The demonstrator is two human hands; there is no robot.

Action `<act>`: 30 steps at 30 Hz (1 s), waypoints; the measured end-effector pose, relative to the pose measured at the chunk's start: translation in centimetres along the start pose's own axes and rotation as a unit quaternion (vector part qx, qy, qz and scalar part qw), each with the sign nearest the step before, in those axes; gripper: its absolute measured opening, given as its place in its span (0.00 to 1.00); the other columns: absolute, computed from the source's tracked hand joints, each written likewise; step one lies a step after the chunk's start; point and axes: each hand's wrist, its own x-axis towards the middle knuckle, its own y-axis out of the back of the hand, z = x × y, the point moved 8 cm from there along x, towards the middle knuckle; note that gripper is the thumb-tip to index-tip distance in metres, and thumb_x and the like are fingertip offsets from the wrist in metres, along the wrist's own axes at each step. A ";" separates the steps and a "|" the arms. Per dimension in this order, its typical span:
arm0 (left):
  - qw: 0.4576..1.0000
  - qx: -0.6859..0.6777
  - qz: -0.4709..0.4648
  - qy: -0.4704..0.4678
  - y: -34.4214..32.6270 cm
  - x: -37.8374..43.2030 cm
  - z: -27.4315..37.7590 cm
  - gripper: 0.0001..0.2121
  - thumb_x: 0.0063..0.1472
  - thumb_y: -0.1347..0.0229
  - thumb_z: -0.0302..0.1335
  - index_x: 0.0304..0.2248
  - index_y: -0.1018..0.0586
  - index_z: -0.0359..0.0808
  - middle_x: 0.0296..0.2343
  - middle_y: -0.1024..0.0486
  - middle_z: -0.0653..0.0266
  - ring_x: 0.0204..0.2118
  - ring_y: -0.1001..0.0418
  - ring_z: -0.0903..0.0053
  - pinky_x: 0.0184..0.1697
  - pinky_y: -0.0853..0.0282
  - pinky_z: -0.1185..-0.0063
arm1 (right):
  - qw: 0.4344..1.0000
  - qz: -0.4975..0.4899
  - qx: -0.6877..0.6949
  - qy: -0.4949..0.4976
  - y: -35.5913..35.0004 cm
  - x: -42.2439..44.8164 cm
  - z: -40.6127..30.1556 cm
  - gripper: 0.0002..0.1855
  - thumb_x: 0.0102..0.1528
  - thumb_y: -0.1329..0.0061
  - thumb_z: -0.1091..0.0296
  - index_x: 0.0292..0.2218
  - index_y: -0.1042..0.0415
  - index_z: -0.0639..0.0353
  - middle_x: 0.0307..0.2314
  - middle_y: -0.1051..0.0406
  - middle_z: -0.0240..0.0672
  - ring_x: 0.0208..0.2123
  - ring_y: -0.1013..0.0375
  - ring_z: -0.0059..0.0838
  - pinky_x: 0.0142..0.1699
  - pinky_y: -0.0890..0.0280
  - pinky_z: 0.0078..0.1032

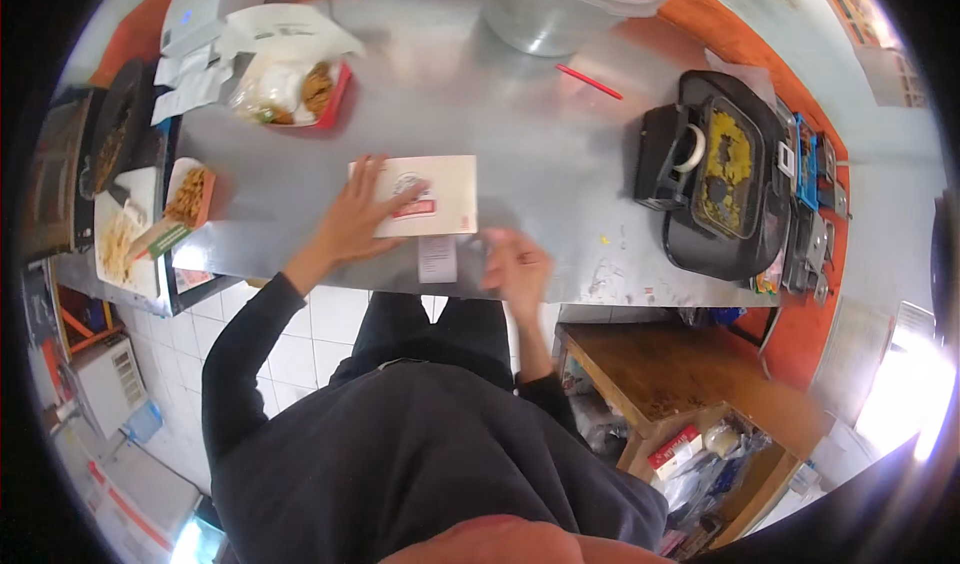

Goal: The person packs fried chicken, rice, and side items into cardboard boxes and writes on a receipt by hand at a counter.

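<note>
A closed cream paperboard food box [450,181] with printed writing lies on the steel table in front of me. My left hand [360,207] spans its left end, fingers spread across the lid and thumb along the near edge, holding it against the table. Out from under the near side comes a narrow paper slip [437,260], printed with small text. My right hand [517,267] is just off the box's near right corner, fingers curled and blurred; whether anything is pinched in it cannot be made out.
An open red-sided food box [334,102] holds fried food and a wrapped white portion. Left of it sits a paper tray of chopped food [187,196]. A red pen [589,81], a large plastic tub [532,16] and a black container [727,181] stand farther off and right.
</note>
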 end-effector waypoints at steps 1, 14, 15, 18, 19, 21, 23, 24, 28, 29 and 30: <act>1.000 -0.014 -0.001 0.001 0.1 -0.2 0.0 0.41 0.47 0.37 0.43 0.61 0.41 0.67 0.59 0.51 0.40 0.61 0.53 0.39 0.61 0.48 0.52 | 0.999 -0.038 0.022 -0.029 -4.0 -1.4 1.6 0.10 0.61 0.52 0.68 0.38 0.23 0.65 0.16 0.32 0.29 0.11 0.35 0.17 0.16 0.40 0.17; 0.997 -0.002 0.076 -0.033 -0.2 -1.3 -1.3 0.36 0.50 0.41 0.50 0.60 0.39 0.67 0.59 0.51 0.40 0.61 0.54 0.37 0.53 0.36 0.51 | 0.977 0.118 -0.174 0.045 -8.8 -2.3 4.6 0.12 0.52 0.40 0.63 0.28 0.25 0.64 0.16 0.36 0.27 0.15 0.39 0.16 0.20 0.41 0.19; 0.997 -0.003 0.063 -0.034 -0.1 -1.2 -1.3 0.36 0.50 0.41 0.50 0.60 0.39 0.68 0.59 0.51 0.39 0.62 0.54 0.37 0.53 0.36 0.51 | 0.955 0.158 -0.225 0.113 -8.2 -2.4 3.9 0.12 0.50 0.38 0.63 0.28 0.25 0.62 0.18 0.36 0.27 0.18 0.39 0.18 0.22 0.42 0.20; 0.997 -0.038 0.063 -0.024 -0.2 -1.4 -1.5 0.39 0.48 0.39 0.47 0.61 0.41 0.67 0.59 0.50 0.38 0.62 0.54 0.39 0.57 0.47 0.49 | 0.809 0.217 -0.395 0.378 -8.9 -3.9 0.7 0.12 0.44 0.33 0.62 0.29 0.22 0.54 0.24 0.38 0.28 0.26 0.40 0.23 0.28 0.44 0.24; 0.996 -0.050 0.067 -0.020 -0.3 -1.5 -1.7 0.41 0.47 0.37 0.46 0.61 0.41 0.67 0.59 0.49 0.38 0.62 0.53 0.40 0.60 0.52 0.48 | 0.732 0.225 -0.441 0.468 -9.6 -4.9 0.3 0.13 0.42 0.32 0.61 0.30 0.21 0.51 0.26 0.39 0.28 0.28 0.40 0.25 0.29 0.45 0.25; 0.996 -0.060 0.062 -0.035 -0.7 -1.5 -1.8 0.41 0.48 0.38 0.47 0.61 0.42 0.67 0.60 0.51 0.38 0.63 0.55 0.39 0.60 0.53 0.47 | 0.680 0.160 -0.510 0.502 -9.9 -4.1 1.8 0.17 0.40 0.33 0.59 0.36 0.19 0.40 0.30 0.39 0.28 0.35 0.38 0.28 0.38 0.45 0.28; 0.995 -0.060 0.059 -0.045 -0.8 -1.4 -1.9 0.41 0.48 0.38 0.47 0.62 0.43 0.66 0.60 0.52 0.38 0.63 0.56 0.39 0.60 0.54 0.47 | 0.615 0.116 -0.568 0.534 -10.8 -3.7 1.4 0.18 0.41 0.35 0.56 0.37 0.19 0.37 0.32 0.36 0.27 0.37 0.36 0.29 0.43 0.46 0.31; 0.996 -0.055 0.058 -0.046 -0.8 -1.5 -1.9 0.42 0.48 0.38 0.47 0.62 0.44 0.66 0.60 0.52 0.38 0.63 0.57 0.40 0.61 0.55 0.48 | 0.629 0.100 -0.583 0.505 -11.0 -3.3 1.3 0.20 0.42 0.35 0.56 0.40 0.20 0.37 0.34 0.36 0.28 0.38 0.37 0.29 0.44 0.46 0.31; 0.984 -0.141 0.092 -0.062 1.4 -2.3 -3.7 0.41 0.51 0.39 0.46 0.63 0.44 0.59 0.60 0.51 0.39 0.64 0.57 0.41 0.63 0.60 0.51 | 0.710 0.040 -0.581 0.395 -13.3 -3.4 -1.5 0.26 0.46 0.38 0.58 0.48 0.26 0.40 0.40 0.35 0.35 0.45 0.37 0.35 0.51 0.46 0.33; 0.975 -0.186 0.104 -0.066 2.3 -2.3 -5.0 0.41 0.51 0.39 0.46 0.63 0.44 0.58 0.60 0.51 0.40 0.64 0.57 0.41 0.64 0.60 0.51 | 0.742 0.030 -0.525 0.416 -14.6 -3.2 -3.3 0.26 0.45 0.37 0.61 0.47 0.25 0.43 0.41 0.35 0.35 0.45 0.37 0.35 0.50 0.44 0.34; 0.976 -0.118 0.183 -0.022 4.8 -2.5 -7.2 0.37 0.54 0.42 0.43 0.62 0.41 0.46 0.58 0.47 0.40 0.63 0.54 0.43 0.63 0.56 0.53 | 0.771 0.024 -0.468 0.432 -15.4 -3.0 -4.8 0.25 0.44 0.37 0.63 0.46 0.25 0.46 0.41 0.36 0.36 0.44 0.37 0.36 0.49 0.42 0.34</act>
